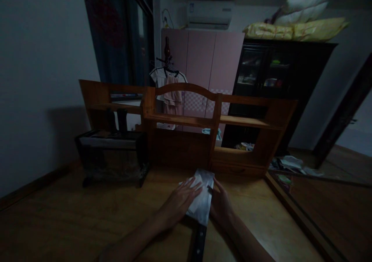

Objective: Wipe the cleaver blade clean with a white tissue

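Note:
In the middle of the desk a cleaver (205,206) points away from me, with its black riveted handle towards me. My left hand (183,197) lies over the blade's left part, pressing a white tissue or cloth (196,200) onto the metal. On the other side, my right hand (221,201) holds the blade along its right edge, with the thumb near the top corner. Its lower fingers are hidden behind the blade. A knife block (112,157) with black handles (122,119) sticking up stands further left.
A wooden shelf unit (183,119) rises along the desk's far edge. The wooden desktop (122,219) ends at a raised rim (296,208) on the right. Beyond are a pink wardrobe (200,57), hanging clothes (170,84) and a dark cabinet (305,72).

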A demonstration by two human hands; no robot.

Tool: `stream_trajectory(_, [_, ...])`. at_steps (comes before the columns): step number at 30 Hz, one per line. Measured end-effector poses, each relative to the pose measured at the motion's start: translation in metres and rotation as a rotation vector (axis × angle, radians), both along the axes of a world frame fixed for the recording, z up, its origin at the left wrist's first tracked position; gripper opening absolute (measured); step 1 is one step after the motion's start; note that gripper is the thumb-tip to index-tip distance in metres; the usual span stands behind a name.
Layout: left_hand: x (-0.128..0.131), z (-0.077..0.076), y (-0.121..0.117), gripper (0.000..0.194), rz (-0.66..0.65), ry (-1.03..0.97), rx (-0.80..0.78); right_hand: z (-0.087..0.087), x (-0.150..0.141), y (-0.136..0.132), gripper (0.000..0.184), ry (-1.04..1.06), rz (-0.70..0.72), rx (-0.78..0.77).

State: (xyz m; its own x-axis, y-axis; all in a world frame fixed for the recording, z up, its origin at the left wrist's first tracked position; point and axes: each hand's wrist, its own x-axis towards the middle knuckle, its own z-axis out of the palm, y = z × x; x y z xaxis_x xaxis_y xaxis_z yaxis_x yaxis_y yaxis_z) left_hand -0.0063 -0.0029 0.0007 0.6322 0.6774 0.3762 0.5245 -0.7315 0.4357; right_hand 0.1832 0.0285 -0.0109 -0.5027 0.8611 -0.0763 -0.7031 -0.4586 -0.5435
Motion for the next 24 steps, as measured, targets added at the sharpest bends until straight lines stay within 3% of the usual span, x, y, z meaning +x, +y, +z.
stream_trajectory(6, [-0.007, -0.011, 0.006, 0.05, -0.054, 0.095, 0.124, 0.002, 0.001, 0.0, 0.034, -0.03, -0.008, -0.016])
stream_trajectory(14, [-0.005, -0.002, 0.003, 0.048, -0.072, 0.056, 0.049, 0.004, 0.001, -0.001, 0.033, -0.029, -0.015, -0.033])
stream_trajectory(20, [-0.007, 0.002, 0.004, 0.048, -0.254, 0.05, 0.015, 0.001, 0.001, -0.001, 0.032, -0.044, 0.015, -0.005])
stream_trajectory(24, [-0.001, 0.009, -0.004, 0.048, -0.306, 0.074, 0.006, -0.002, 0.004, 0.003, 0.033, -0.109, 0.033, 0.036])
